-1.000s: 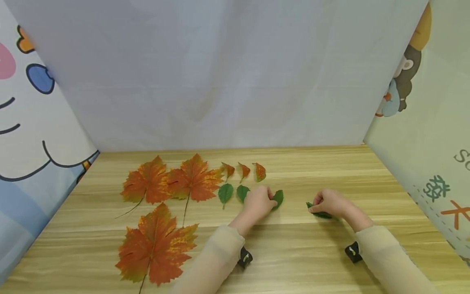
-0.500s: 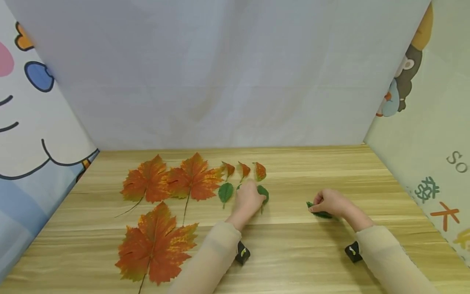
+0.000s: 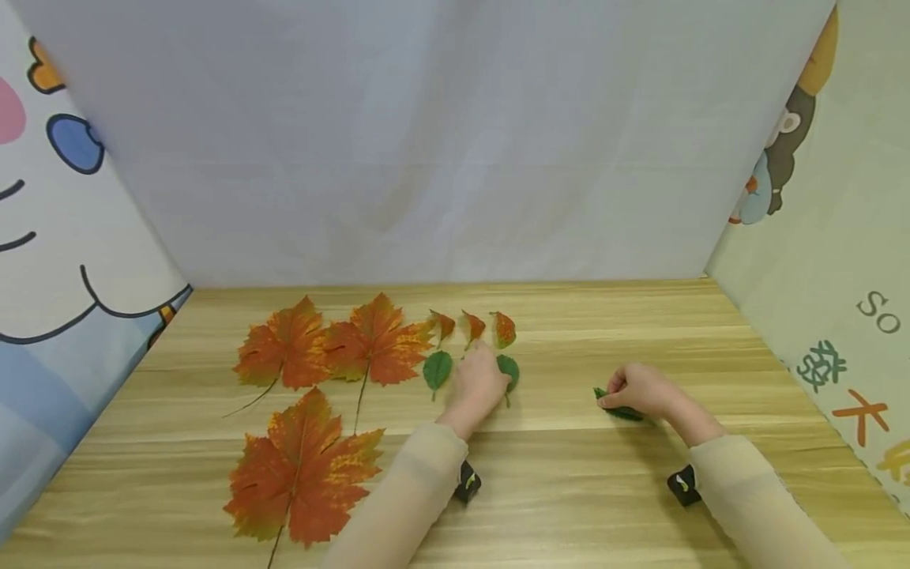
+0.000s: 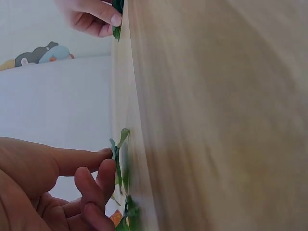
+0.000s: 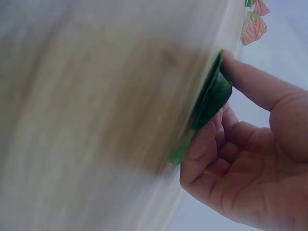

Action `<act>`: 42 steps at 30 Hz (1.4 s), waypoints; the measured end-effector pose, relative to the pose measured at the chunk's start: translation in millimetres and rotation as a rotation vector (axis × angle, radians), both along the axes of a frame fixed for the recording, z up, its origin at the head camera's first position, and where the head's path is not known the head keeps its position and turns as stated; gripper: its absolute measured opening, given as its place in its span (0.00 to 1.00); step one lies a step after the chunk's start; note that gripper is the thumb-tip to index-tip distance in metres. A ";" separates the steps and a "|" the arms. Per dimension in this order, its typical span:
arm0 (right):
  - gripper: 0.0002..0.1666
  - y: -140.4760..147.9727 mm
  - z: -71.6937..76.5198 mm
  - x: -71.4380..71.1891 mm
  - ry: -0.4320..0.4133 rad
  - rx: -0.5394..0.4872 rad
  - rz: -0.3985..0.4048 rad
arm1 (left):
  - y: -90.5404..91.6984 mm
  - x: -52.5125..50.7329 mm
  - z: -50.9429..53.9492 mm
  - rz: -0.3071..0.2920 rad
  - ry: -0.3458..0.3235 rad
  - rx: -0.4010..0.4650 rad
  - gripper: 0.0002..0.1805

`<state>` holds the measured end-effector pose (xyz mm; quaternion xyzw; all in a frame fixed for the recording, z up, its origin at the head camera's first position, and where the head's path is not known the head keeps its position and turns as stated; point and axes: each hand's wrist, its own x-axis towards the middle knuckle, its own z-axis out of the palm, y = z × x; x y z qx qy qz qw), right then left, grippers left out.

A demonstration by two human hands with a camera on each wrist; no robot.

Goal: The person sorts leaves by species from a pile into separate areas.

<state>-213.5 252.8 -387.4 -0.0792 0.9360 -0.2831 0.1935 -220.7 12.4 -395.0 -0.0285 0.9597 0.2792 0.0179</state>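
My left hand [image 3: 478,387] is beside a green leaf [image 3: 509,371] lying on the table. In the left wrist view its thumb is straight and reaches a green leaf [image 4: 118,161], with the other fingers loosely bent and apart from the thumb. The hand covers most of another green leaf in the row; a third green leaf [image 3: 437,370] lies left of it. My right hand [image 3: 640,393] pinches a folded dark green leaf [image 5: 211,101] low at the table surface, its pale stem pointing back towards the palm.
Three small red-orange leaves [image 3: 504,329] lie in a row behind the green ones. Large orange maple leaves [image 3: 302,474] with long stems are at the left of the wooden table [image 3: 569,506]. A pale cloth [image 3: 455,158] hangs behind it, with printed panels at both sides.
My left hand first carried a green leaf leftward into line with the other green leaves, then its fingers loosened from it. My right hand has kept its place and its leaf.
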 end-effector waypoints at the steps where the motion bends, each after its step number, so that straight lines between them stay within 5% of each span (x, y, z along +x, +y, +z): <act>1: 0.13 0.0 0.0 -0.1 0.001 -0.001 -0.001 | -0.4 -0.2 0.1 -0.004 0.003 -0.009 0.28; 8: 0.13 0.7 -0.2 -0.4 0.006 -0.005 0.009 | -2.9 -0.7 3.0 -0.039 0.019 -0.033 0.15; 12: 0.12 1.2 0.0 -0.3 0.018 0.008 0.012 | -4.1 1.2 6.5 -0.111 0.032 -0.024 0.18; 19: 0.12 1.0 2.0 -1.6 0.041 0.028 0.027 | -8.9 3.3 8.0 -0.240 0.028 0.020 0.05; 31: 0.11 -26.2 1.1 -14.5 0.115 -0.041 -0.025 | -25.5 -0.9 3.0 -0.440 0.068 -0.163 0.12; 42: 0.16 -56.9 -5.6 -30.6 0.110 -0.148 -0.138 | -29.9 0.8 1.2 -0.489 0.044 -0.236 0.16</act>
